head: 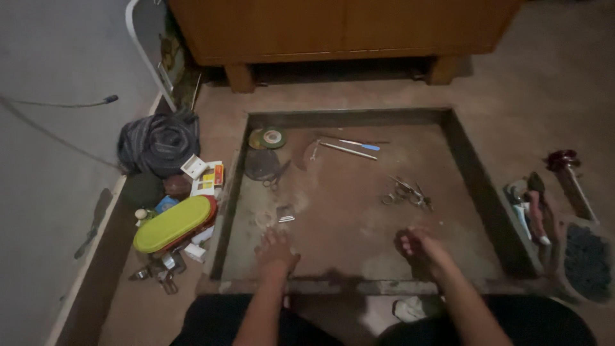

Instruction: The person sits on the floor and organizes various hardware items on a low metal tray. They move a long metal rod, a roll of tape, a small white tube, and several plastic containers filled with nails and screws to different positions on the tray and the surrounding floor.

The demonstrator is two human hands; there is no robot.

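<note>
My left hand (276,249) lies flat, fingers spread, on the dusty floor of a shallow square recess (359,211), just below a small metal piece (286,215). My right hand (418,245) rests on the same floor with fingers curled, holding nothing that I can see. Scissors and pliers (405,192) lie in a small heap above my right hand. A thin rod (348,150) and a blue-handled tool (359,144) lie near the far side. Two discs (268,138) sit in the far left corner beside a dark round pad (261,164).
A wooden cabinet (339,29) stands behind the recess. Left of it lie a green oval case (173,223), small boxes (206,176), a striped cloth bundle (159,142) and loose bits. On the right are several tools (532,208), a red-headed tool (567,170) and a dark mat (586,259).
</note>
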